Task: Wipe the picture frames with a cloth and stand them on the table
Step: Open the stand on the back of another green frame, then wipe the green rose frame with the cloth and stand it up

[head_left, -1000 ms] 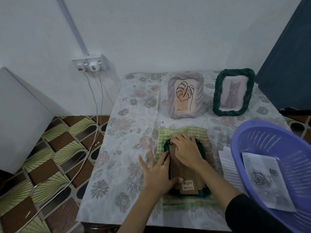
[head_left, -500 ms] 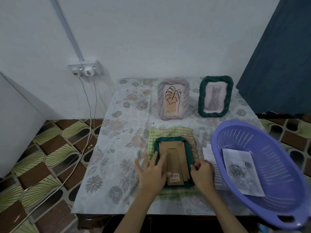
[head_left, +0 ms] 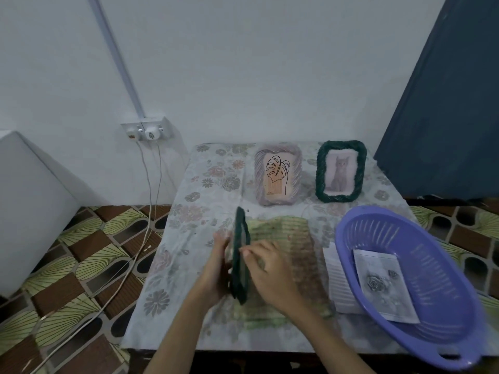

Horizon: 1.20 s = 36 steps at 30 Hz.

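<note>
You've tipped the green frame (head_left: 240, 256) up on edge over the cloth (head_left: 280, 255), left hand (head_left: 216, 268) and right hand (head_left: 266, 268) gripping it from either side; let go early and it topples flat.

1. Your dark green frame (head_left: 240, 255) stands on edge, seen edge-on, over the left side of the green checked cloth (head_left: 283, 255), which lies flat.
2. At twelve o'clock, the pale lilac frame (head_left: 278, 174) with a leaf drawing stands upright.
3. At one o'clock, the green frame (head_left: 340, 171) showing a cat stands upright.
</note>
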Tool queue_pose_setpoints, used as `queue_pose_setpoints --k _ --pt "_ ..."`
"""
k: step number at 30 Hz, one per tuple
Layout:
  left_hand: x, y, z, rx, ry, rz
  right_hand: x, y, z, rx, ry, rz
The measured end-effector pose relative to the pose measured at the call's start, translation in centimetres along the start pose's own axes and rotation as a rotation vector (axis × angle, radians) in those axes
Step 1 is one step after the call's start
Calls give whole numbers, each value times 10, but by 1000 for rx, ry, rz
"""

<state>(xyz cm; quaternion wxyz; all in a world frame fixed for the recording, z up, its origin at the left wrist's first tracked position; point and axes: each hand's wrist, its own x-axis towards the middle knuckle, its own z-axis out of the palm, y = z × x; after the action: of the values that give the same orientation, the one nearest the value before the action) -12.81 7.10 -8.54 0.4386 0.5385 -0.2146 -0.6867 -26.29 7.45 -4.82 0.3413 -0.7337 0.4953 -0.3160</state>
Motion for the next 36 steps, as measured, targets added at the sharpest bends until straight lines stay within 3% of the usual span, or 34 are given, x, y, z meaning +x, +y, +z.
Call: queue_pose_setpoints --k 3,8,11,14,17,19,21,24,25,27,30,33,36 --pt "-1 5 -29 -280 -64 -90 10 12 -6 206 3 251" --pt "-1 1 -46 -437 -84 -113 10 93 -24 -151 13 645" --pt "0 -3 -49 -459 -90 -101 6 118 -24 -252 104 724" --pt "1 -6 -54 -494 -97 -118 11 121 -23 -133 191 763" --pt "-1 -4 -62 -519 -90 -123 24 111 -28 30 239 730" --pt "-1 -2 -69 -537 -77 -109 36 91 -32 99 215 590" --pt "-3 0 -78 -551 -51 -74 46 65 -28 119 45 449" --pt "-11 6 -88 -584 -34 -51 54 50 -7 163 -249 437" --pt "-16 9 -91 -590 -31 -40 55 52 1 102 -241 425" --pt "-27 15 -93 -589 -28 -26 54 69 14 -253 -258 319" --pt "-47 25 -93 -599 -44 -5 32 86 27 -608 -438 217" --pt "-69 37 -87 -622 -87 54 14 94 37 -599 -354 235" --pt "-91 52 -74 -637 -127 118 7 73 27 -400 -258 280"
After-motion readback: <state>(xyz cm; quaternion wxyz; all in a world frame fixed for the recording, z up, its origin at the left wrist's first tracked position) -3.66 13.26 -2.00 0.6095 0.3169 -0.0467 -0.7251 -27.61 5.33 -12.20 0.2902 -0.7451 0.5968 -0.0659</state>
